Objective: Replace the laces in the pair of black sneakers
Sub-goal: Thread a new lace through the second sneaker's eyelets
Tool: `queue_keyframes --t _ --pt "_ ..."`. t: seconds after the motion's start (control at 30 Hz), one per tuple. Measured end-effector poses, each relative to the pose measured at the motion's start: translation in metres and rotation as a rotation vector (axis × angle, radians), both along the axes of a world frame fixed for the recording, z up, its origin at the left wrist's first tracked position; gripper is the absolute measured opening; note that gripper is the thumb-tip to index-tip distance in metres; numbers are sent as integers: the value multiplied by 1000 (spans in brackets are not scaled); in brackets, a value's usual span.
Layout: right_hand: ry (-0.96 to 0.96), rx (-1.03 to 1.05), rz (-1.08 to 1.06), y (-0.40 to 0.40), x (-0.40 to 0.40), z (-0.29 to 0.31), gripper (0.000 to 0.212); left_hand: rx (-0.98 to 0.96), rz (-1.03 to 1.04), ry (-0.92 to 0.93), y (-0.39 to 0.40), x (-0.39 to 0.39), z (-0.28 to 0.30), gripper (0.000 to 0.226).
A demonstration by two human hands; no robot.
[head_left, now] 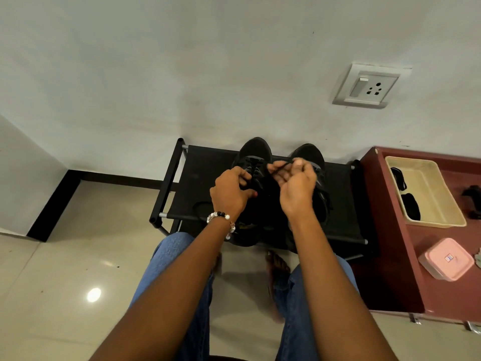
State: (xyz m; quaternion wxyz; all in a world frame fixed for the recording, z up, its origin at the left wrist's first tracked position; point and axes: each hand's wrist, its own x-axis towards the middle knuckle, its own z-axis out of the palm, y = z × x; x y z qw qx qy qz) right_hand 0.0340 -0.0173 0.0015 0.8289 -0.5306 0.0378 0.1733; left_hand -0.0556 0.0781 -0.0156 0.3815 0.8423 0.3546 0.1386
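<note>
Two black sneakers stand side by side on a black shoe rack (208, 162), toes toward the wall. The left sneaker (256, 152) shows crossed black laces. My left hand (230, 191), with a bead bracelet at the wrist, grips that sneaker at its lacing. My right hand (295, 183) is raised between the shoes and pinches a black lace (282, 166) that runs from the left sneaker. The right sneaker (309, 152) is partly hidden behind my right hand.
A maroon cabinet (390, 230) stands right of the rack. On it lie a beige tray (426, 194) holding dark items and a pink lidded box (446, 259). A wall socket (367, 87) sits above. My knees in blue jeans and feet are below the rack.
</note>
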Motion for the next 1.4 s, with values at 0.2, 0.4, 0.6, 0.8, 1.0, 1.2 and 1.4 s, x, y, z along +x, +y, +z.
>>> queue_keyframes --t 0.2,0.4,0.6,0.8,1.0,1.2,1.4 --pt "-738 -722 311 -14 14 -7 17 75 29 34 -2 -4 2 31" --pt "-986 -1385 579 -8 9 -8 20 152 98 114 -12 -17 16 34" --pt "-327 -617 367 -19 2 43 24 -46 81 238 -46 -41 27 77" --pt "-90 -39 309 -17 -5 115 25 -140 92 327 -64 -30 29 101" --pt "-107 -85 275 -7 -7 185 23 -173 -11 412 -59 -10 36 93" --pt "-94 -91 237 3 -7 210 25 -177 -25 533 -55 3 37 89" --pt "-188 -37 188 2 1 220 28 -164 -12 564 -53 9 30 83"
